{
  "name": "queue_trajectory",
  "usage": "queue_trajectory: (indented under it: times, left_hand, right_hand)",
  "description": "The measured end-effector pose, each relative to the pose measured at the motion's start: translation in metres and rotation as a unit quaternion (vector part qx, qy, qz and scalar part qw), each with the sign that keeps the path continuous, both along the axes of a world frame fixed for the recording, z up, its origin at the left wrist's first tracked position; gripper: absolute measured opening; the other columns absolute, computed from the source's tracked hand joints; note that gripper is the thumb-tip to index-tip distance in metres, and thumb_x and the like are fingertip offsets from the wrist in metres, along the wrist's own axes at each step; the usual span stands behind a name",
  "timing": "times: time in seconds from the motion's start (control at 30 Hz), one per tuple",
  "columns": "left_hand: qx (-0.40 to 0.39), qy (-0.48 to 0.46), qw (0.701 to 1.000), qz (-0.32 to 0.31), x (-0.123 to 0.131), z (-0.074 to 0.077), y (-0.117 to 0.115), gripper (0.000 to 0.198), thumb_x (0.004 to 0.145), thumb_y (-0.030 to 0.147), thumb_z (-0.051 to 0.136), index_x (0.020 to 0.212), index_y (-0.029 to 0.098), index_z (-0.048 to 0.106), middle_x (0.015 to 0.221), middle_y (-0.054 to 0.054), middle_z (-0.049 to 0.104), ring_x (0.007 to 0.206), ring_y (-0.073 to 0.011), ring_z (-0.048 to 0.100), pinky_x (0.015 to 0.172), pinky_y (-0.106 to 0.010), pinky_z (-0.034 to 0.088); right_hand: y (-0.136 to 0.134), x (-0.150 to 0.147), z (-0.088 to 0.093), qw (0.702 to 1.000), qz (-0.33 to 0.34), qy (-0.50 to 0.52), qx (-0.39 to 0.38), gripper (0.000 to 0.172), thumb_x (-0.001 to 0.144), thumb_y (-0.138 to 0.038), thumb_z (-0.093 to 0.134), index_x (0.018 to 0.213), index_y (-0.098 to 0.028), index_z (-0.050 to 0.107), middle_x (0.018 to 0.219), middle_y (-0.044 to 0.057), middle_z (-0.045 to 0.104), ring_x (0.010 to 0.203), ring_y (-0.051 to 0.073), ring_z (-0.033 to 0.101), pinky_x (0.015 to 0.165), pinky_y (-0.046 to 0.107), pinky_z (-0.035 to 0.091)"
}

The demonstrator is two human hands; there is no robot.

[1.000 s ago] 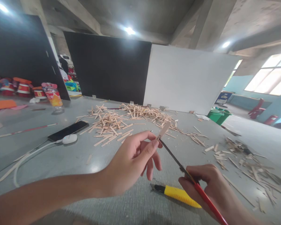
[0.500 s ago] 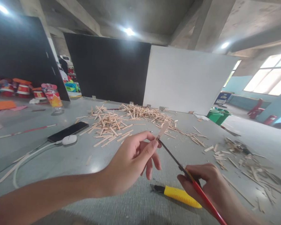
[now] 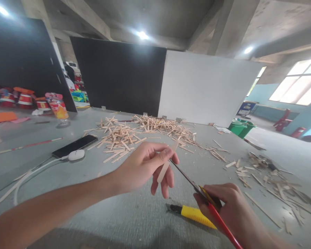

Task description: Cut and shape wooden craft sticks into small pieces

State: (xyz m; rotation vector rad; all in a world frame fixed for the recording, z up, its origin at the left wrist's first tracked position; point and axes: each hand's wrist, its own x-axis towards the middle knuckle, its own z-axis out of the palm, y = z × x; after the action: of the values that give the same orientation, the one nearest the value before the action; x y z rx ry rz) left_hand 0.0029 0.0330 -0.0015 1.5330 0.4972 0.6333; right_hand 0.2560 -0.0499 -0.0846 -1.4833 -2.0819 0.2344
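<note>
My left hand (image 3: pixel 152 162) pinches a flat wooden craft stick (image 3: pixel 163 172) between thumb and forefinger. The stick's rounded lower end hangs below the thumb, and its upper part rises past the fingertips. In my right hand (image 3: pixel 230 204) is a red-handled tool (image 3: pixel 220 221) with a long, thin dark metal front and some yellow near the grip; its exact kind is unclear. The metal tip meets the stick beside my left fingertips, where the contact is partly hidden. Beneath my hands, a yellow-handled utility knife (image 3: pixel 197 216) lies on the grey table (image 3: pixel 114 221).
Heaps of wooden sticks (image 3: pixel 121 135) lie ahead, with scattered slivers (image 3: pixel 282 190) at right. A phone (image 3: pixel 75 146), white charger (image 3: pixel 76 155) with cable and plastic bottle (image 3: pixel 59 110) occupy the left. Black (image 3: pixel 119 76) and white panels (image 3: pixel 207 86) stand behind; a green bin (image 3: pixel 239 128) is beyond.
The stick has shifted down through my left fingers, so a longer rounded end now shows below the thumb. The tool has moved slightly left along with my right hand.
</note>
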Motion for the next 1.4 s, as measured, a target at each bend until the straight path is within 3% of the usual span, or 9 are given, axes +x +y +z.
queue_trajectory:
  times: [0.37, 0.63, 0.87, 0.93, 1.0, 1.1, 1.23, 1.3, 1.4]
  left_hand:
    - [-0.159, -0.098, 0.972, -0.140, 0.001, -0.008, 0.001, 0.033, 0.104, 0.053, 0.057, 0.100, 0.021, 0.063, 0.069, -0.002, 0.072, 0.051, -0.0148, 0.071, 0.037, -0.016, 0.042]
    - [-0.181, -0.128, 0.958, -0.183, 0.001, -0.012, -0.001, 0.028, 0.105, 0.049, 0.056, 0.102, 0.022, 0.064, 0.068, 0.000, 0.072, 0.050, -0.0146, 0.070, 0.041, -0.018, 0.048]
    - [-0.080, -0.084, 0.987, -0.113, 0.001, -0.002, -0.001, 0.034, 0.103, 0.042, 0.062, 0.129, 0.022, 0.054, 0.086, -0.004, 0.076, 0.061, -0.0180, 0.075, 0.044, -0.020, 0.050]
    - [-0.048, -0.040, 0.997, -0.054, -0.001, 0.001, -0.004, 0.046, 0.099, 0.041, 0.069, 0.136, 0.024, 0.048, 0.090, -0.004, 0.077, 0.063, -0.0189, 0.075, 0.045, -0.022, 0.049]
    - [0.023, 0.036, 0.997, 0.060, -0.002, 0.002, -0.009, 0.051, 0.092, 0.042, 0.076, 0.133, 0.024, 0.052, 0.087, -0.003, 0.077, 0.065, -0.0181, 0.073, 0.049, -0.023, 0.050]
    - [0.203, 0.128, 0.947, 0.213, -0.001, -0.002, -0.018, 0.035, 0.085, 0.045, 0.081, 0.109, 0.022, 0.069, 0.072, 0.000, 0.075, 0.063, -0.0160, 0.066, 0.058, -0.026, 0.050]
    - [0.386, 0.164, 0.866, 0.272, 0.001, -0.009, -0.026, 0.023, 0.096, 0.039, 0.064, 0.083, 0.022, 0.073, 0.061, 0.002, 0.068, 0.052, -0.0131, 0.057, 0.055, -0.027, 0.043]
    - [0.409, 0.169, 0.857, 0.264, 0.002, -0.010, -0.027, 0.029, 0.100, 0.034, 0.057, 0.077, 0.022, 0.071, 0.056, 0.002, 0.064, 0.048, -0.0120, 0.054, 0.051, -0.027, 0.040]
    - [0.381, 0.159, 0.879, 0.240, 0.000, -0.011, -0.026, 0.033, 0.103, 0.032, 0.053, 0.075, 0.021, 0.069, 0.056, 0.001, 0.064, 0.049, -0.0127, 0.058, 0.051, -0.026, 0.042]
  right_hand:
    - [0.000, -0.003, -0.001, 0.999, 0.040, 0.023, -0.015, 0.044, 0.096, -0.024, 0.058, 0.063, -0.025, 0.028, 0.057, -0.008, 0.028, 0.055, 0.012, 0.020, 0.049, 0.028, 0.023]
    - [-0.003, 0.004, -0.004, 0.999, 0.050, 0.013, 0.006, 0.034, 0.089, -0.026, 0.065, 0.059, -0.023, 0.051, 0.057, -0.005, 0.040, 0.055, 0.014, 0.034, 0.056, 0.027, 0.037]
    - [0.004, -0.001, 0.007, 0.997, 0.050, 0.044, -0.048, 0.044, 0.095, -0.028, 0.057, 0.060, -0.024, 0.031, 0.061, -0.007, 0.021, 0.060, 0.015, 0.016, 0.050, 0.029, 0.023]
    - [0.006, -0.003, 0.009, 0.997, 0.033, 0.059, -0.047, 0.046, 0.098, -0.032, 0.054, 0.061, -0.024, 0.027, 0.063, -0.007, 0.019, 0.060, 0.015, 0.016, 0.049, 0.030, 0.020]
    - [0.007, -0.003, 0.007, 0.997, 0.001, 0.064, -0.034, 0.047, 0.098, -0.033, 0.052, 0.062, -0.025, 0.024, 0.064, -0.006, 0.017, 0.060, 0.015, 0.016, 0.048, 0.030, 0.018]
    - [0.005, -0.003, 0.003, 0.998, -0.039, 0.047, -0.011, 0.046, 0.096, -0.031, 0.053, 0.062, -0.025, 0.024, 0.064, -0.006, 0.018, 0.060, 0.014, 0.016, 0.048, 0.030, 0.017]
    - [0.003, -0.002, -0.002, 0.998, -0.048, 0.030, -0.013, 0.044, 0.095, -0.030, 0.056, 0.061, -0.024, 0.028, 0.061, -0.006, 0.023, 0.059, 0.014, 0.018, 0.049, 0.030, 0.018]
    - [0.002, -0.003, -0.003, 0.998, -0.046, 0.027, -0.020, 0.044, 0.095, -0.030, 0.055, 0.061, -0.024, 0.028, 0.061, -0.006, 0.023, 0.059, 0.014, 0.018, 0.049, 0.030, 0.018]
    - [0.004, -0.006, 0.000, 0.998, -0.043, 0.031, -0.023, 0.045, 0.097, -0.032, 0.052, 0.062, -0.024, 0.025, 0.062, -0.006, 0.020, 0.060, 0.014, 0.017, 0.048, 0.030, 0.018]
